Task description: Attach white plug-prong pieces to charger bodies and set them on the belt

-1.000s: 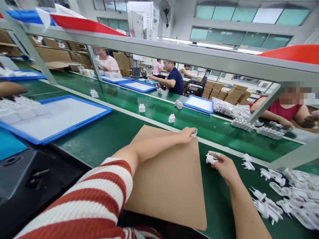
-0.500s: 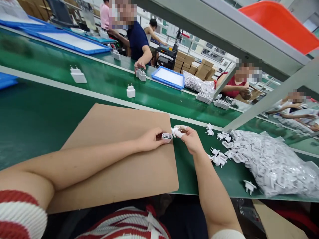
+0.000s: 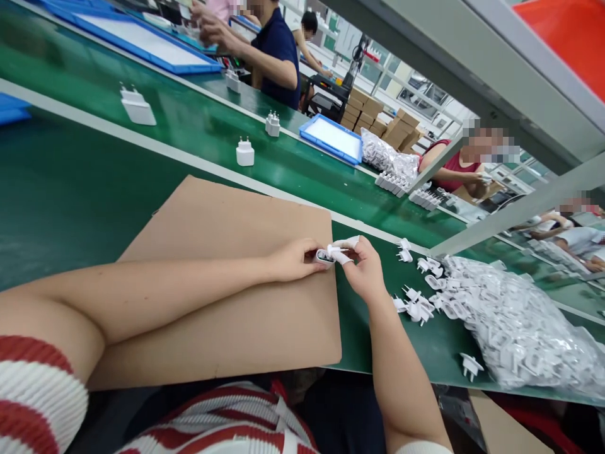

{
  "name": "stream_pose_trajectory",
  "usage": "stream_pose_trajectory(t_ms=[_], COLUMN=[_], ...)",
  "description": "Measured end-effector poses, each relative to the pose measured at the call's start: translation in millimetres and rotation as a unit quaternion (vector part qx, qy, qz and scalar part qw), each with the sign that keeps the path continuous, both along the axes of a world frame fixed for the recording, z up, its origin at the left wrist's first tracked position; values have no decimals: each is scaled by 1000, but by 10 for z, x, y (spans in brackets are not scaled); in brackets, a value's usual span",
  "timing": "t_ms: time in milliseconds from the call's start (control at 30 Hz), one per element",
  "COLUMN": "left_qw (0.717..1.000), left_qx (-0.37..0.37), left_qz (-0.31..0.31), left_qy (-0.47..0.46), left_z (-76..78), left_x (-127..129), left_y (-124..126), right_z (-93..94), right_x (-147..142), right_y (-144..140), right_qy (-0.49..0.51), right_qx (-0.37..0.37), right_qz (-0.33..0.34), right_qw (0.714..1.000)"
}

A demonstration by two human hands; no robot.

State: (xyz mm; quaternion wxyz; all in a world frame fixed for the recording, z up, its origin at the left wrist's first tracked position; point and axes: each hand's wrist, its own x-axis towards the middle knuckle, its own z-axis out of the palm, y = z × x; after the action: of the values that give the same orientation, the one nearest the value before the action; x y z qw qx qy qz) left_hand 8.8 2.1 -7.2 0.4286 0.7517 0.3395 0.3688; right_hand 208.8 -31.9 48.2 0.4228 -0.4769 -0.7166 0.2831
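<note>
Over the right edge of a brown cardboard sheet (image 3: pixel 227 221), my left hand (image 3: pixel 300 260) grips a white charger housing (image 3: pixel 324 257) whose open end shows dark parts inside. My right hand (image 3: pixel 362 265), with white covers on thumb and finger, pinches a white plug cap (image 3: pixel 333 250) with pins. The cap is at the housing's open end, tilted, its pins pointing right; whether the two touch I cannot tell. Loose plug caps (image 3: pixel 418 309) lie on the green table to the right of my right hand.
A clear bag of white plug caps (image 3: pixel 534 321) bulges at the right. Beyond the pale strip, assembled chargers (image 3: pixel 244 152) stand on the green belt (image 3: pixel 189 132). A slanted metal post (image 3: pixel 510 195) rises at the right. Co-workers sit across, near a blue tray (image 3: pixel 331 140).
My right hand has brought the plug cap to the housing's opening and turned it. Across the belt, a co-worker's hand has left the chargers and risen. The camera view has shifted slightly.
</note>
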Motion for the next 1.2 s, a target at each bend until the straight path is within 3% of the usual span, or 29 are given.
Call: stream_pose_trajectory(t_ms=[167, 300, 400, 667, 833, 1000, 1200], left_qw=[1000, 1000, 1000, 1000, 1000, 1000, 1000], left_qx=[6, -4, -6, 5, 1, -4, -8], left_qz=[2, -7, -14, -26, -24, -9, -14], left_qy=[18, 8, 1, 12, 12, 13, 5], left_z=[-6, -23, -35, -52, -50, -45, -43], left_x=[-14, -18, -9, 1, 12, 19, 14], left_y=[9, 19, 28, 51, 53, 47, 50], right_z=[0, 61, 98, 138, 132, 63, 68], right_x=[-74, -103, -129, -238, -211, -128, -155], right_y=[-13, -56, -80, -62, -20, -14, -10], right_qy=[-170, -344, -403, -467, -449, -394, -420], right_qx=[93, 149, 158, 135, 126, 140, 143], right_qz=[-5, -22, -29, -10, 1, -45, -11], right_qw=[981, 927, 901, 874, 884, 907, 896])
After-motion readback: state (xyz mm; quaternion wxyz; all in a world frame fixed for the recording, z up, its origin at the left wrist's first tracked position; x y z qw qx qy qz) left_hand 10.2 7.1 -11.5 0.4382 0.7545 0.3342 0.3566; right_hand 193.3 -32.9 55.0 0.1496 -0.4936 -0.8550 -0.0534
